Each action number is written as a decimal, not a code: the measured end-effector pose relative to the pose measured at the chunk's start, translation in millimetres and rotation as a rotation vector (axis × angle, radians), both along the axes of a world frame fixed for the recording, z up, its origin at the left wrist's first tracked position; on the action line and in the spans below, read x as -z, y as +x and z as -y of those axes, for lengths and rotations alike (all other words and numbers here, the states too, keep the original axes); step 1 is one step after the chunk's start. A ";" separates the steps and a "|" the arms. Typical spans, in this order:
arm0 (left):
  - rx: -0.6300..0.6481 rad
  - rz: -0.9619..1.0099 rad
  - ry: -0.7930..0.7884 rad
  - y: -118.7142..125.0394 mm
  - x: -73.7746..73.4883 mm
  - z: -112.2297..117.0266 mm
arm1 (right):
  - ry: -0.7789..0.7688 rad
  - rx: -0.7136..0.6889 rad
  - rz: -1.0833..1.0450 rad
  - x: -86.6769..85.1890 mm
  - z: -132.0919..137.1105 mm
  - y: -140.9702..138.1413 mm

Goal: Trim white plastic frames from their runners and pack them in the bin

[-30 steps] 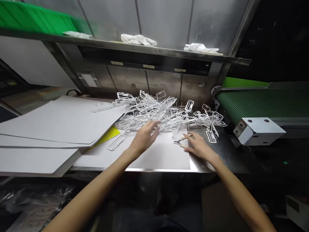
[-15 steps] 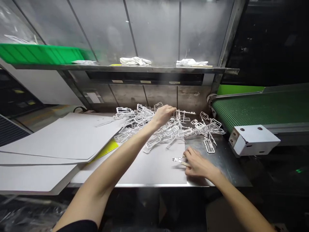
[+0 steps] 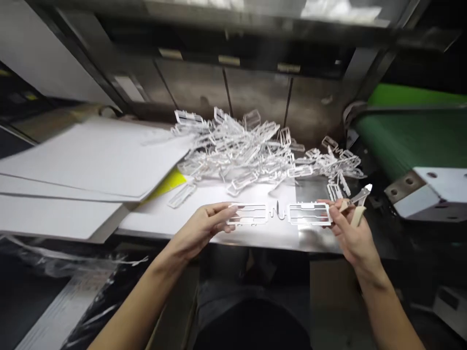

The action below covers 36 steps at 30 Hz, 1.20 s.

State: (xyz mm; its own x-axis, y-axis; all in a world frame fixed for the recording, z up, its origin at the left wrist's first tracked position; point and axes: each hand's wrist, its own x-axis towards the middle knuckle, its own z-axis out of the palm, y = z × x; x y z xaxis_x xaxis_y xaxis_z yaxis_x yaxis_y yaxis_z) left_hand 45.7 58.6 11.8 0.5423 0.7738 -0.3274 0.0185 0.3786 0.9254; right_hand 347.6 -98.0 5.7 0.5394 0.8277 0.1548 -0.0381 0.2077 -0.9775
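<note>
A white plastic molding (image 3: 309, 206), two open rectangular frames joined by a thin curly runner, is stretched level between my hands above the table's front edge. My left hand (image 3: 202, 227) pinches its left end between thumb and fingers. At the other end, my right hand (image 3: 355, 236) grips the right frame with thumb and fingertips. Tucked in that same hand is a pair of nippers (image 3: 358, 215) with cream handles, its jaws pointing up and to the right. Behind lies a tangled heap of similar white moldings (image 3: 244, 148), with a smaller cluster (image 3: 337, 165) to its right.
Large white sheets (image 3: 91, 160) are stacked at the left, over a yellow sheet (image 3: 168, 183). On the right stand a green conveyor belt (image 3: 419, 131) and a white bracket (image 3: 443, 194). A shelf bearing blurred white cloths (image 3: 339, 10) crosses the back.
My left hand has come back from the heap with a molding. My right hand has lifted off the table with the nippers and now also grips the molding. The view has tilted down.
</note>
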 end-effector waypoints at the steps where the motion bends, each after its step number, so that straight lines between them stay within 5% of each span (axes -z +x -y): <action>1: -0.013 -0.001 -0.063 -9.3 10.3 6.6 | -0.030 -0.042 -0.036 0.0 1.0 -7.8; 6: -0.113 -0.002 -0.220 -44.6 37.4 18.3 | -0.142 -0.191 -0.169 1.8 6.5 -44.0; 13: -0.223 0.101 -0.280 -60.2 27.1 28.7 | -0.304 -0.079 -0.184 10.7 -5.0 -52.5; 18: -0.113 0.237 -0.303 -56.0 25.5 28.8 | -0.348 0.065 -0.145 18.1 -11.5 -41.6; 21: -0.097 0.218 -0.247 -56.3 28.5 26.2 | -0.355 0.062 -0.126 15.5 -10.8 -38.7; 26: -0.176 -0.022 0.101 -57.6 29.0 25.4 | -0.244 0.109 0.057 0.8 -11.3 -41.5; 33: -0.270 -0.098 0.178 -46.8 29.2 23.3 | -0.364 0.202 0.164 1.6 -13.0 -35.8; 36: -0.199 -0.053 0.088 -40.8 31.4 28.3 | -0.379 0.175 0.107 8.7 -12.7 -33.5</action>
State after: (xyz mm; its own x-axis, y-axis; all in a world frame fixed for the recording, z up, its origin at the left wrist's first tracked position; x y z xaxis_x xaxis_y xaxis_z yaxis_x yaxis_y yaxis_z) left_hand 4.8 30.3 -19.6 0.3598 0.8908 -0.2777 0.0005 0.2974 0.9548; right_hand 314.1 -85.3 -3.0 0.6745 0.7340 -0.0798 0.0715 -0.1725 -0.9824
